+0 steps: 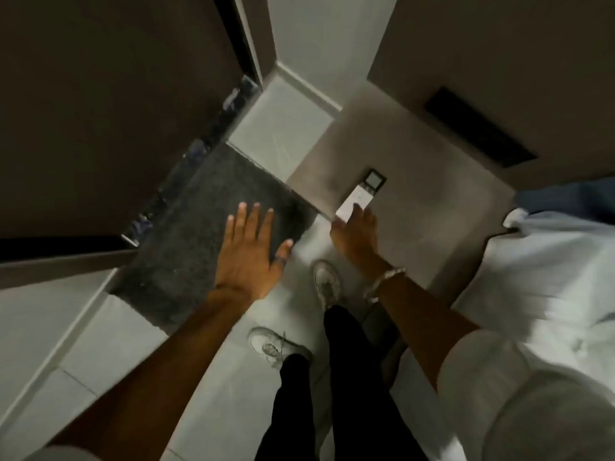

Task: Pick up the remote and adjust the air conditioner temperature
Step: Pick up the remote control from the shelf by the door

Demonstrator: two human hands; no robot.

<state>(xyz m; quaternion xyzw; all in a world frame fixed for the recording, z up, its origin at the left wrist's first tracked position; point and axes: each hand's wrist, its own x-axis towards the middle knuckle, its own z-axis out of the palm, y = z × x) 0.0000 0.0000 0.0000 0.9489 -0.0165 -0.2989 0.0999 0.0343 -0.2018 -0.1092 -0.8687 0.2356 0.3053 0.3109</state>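
1. Remote (357, 195): white and slim, lying flat on a grey-brown bedside table (416, 207) close to its front-left corner. Long axis on a diagonal, from lower left to upper right in the head view. Dark display end pointing up and right, away from the person; plain white end pointing down and left, toward the table's near edge and the right hand.
2. Right hand (356, 232): reaching forward over the table edge, palm down, fingertips (356, 207) overlapping the near white end of the remote. Fingers loosely spread rather than curled; real contact or only hovering just above — cannot tell. No closed grip around the body visible. Pale bracelet (382, 282) at the wrist.
3. Left hand (250, 251): open and flat, fingers splayed, holding nothing. Placed to the left of the remote and well apart from it, over a dark mat (186, 247) on the floor.
4. Relative layout: remote ahead of the right hand and in line with its fingers; ahead and to the right of the left hand, with the table corner between.
5. Below the hands: black trouser legs and two white shoes (327, 284) on pale floor tiles (100, 354).
6. Right edge: white bedding (549, 277) beside the table; dark slot in the panel behind the table.
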